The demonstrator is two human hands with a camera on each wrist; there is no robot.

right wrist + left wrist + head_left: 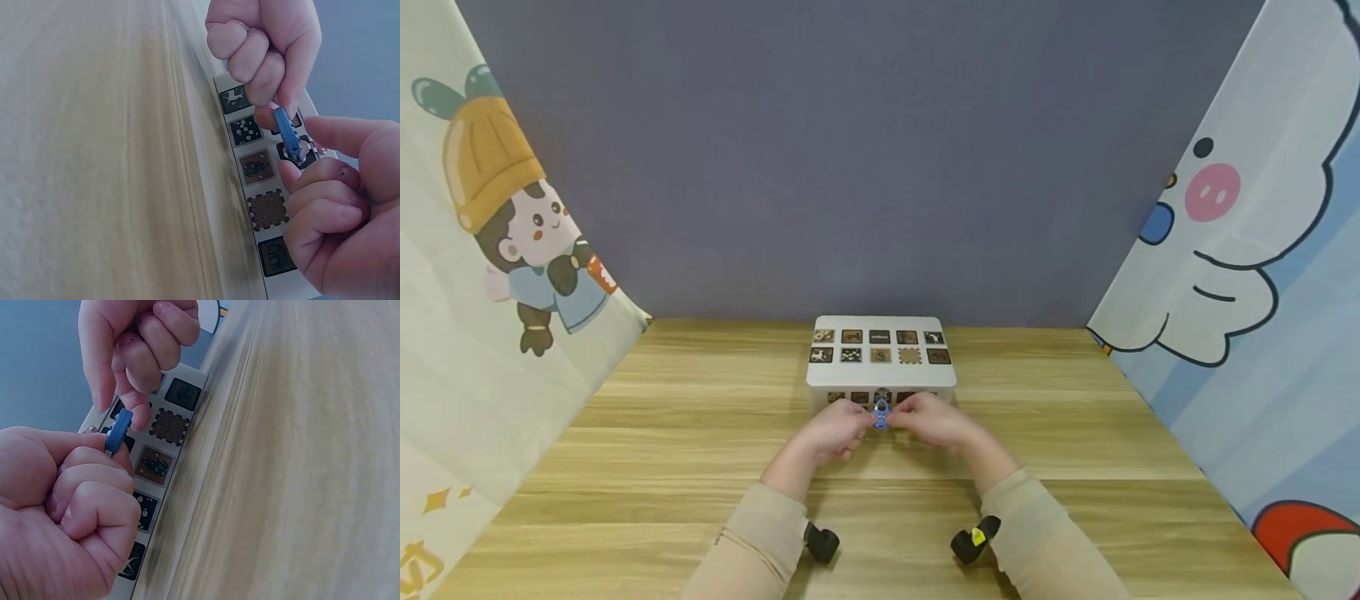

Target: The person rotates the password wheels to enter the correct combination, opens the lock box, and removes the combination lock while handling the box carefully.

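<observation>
A small blue padlock (881, 416) with a metal shackle is at the front of a white box (880, 378), right by its silver latch (883, 394). My left hand (75, 500) pinches the padlock between thumb and index finger, its other fingers curled in. From the opposite side comes my right hand (347, 200). Its thumb and index finger stand apart on either side of the padlock, with a gap showing in both wrist views, while the remaining fingers are curled. Square dark and brown pictures decorate the box's lid and front.
The box stands at the far edge of the wooden table (700, 467), before a grey-blue backdrop (865, 167). Cartoon-printed curtains flank the table. A black wrist device (822, 543) sits on the left sleeve, and another black device (974, 540) on the right.
</observation>
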